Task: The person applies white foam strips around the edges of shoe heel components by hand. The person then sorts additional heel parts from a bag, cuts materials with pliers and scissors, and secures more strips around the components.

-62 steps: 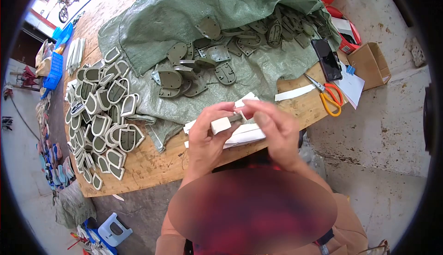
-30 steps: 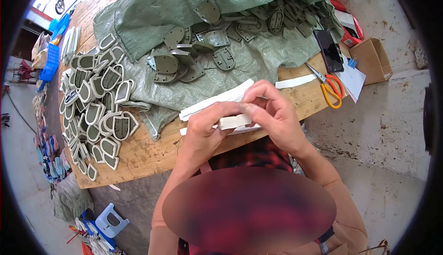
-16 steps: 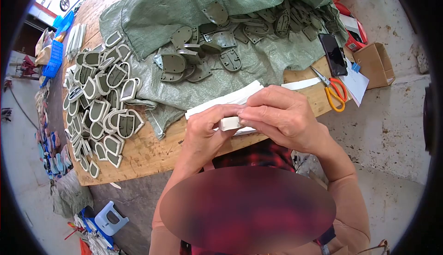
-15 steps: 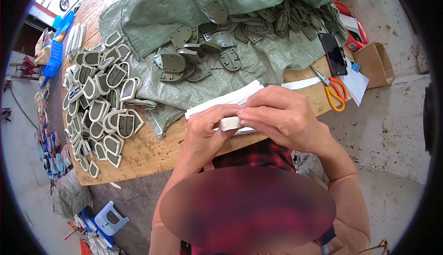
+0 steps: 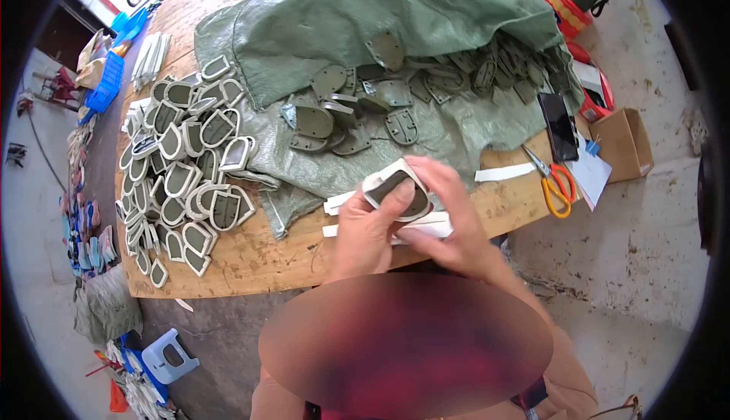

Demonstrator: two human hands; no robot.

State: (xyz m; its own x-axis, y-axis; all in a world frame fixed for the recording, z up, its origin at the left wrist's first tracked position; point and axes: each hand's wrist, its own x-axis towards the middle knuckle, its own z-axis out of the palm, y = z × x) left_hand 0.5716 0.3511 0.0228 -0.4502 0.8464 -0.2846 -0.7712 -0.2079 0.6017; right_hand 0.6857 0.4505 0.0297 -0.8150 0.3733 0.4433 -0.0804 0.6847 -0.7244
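Between my hands is a grey-green rounded plate [image 5: 419, 206] with a white strip along its edge. My left hand [image 5: 363, 231] grips it from the left, with the thumb lying across its face. On the opposite side, the fingers of my right hand [image 5: 456, 211] curve around the rim, and the thumb sits lower down, apart from the fingers. White strips [image 5: 331, 231] lie on the table under and beside my hands, partly hidden by them.
White-edged plates [image 5: 182, 179] are heaped at left on the wooden table [image 5: 281, 272]. Bare grey-green plates [image 5: 312, 121] lie on a green woven sack [image 5: 304, 173]. Orange-handled scissors [image 5: 559, 192], a phone [image 5: 559, 127] and a cardboard box [image 5: 622, 146] are at right.
The plate has turned from edge-on to show its grey-green face. My left thumb has moved onto that face, and my right hand has opened out from a pinch to reach around the rim.
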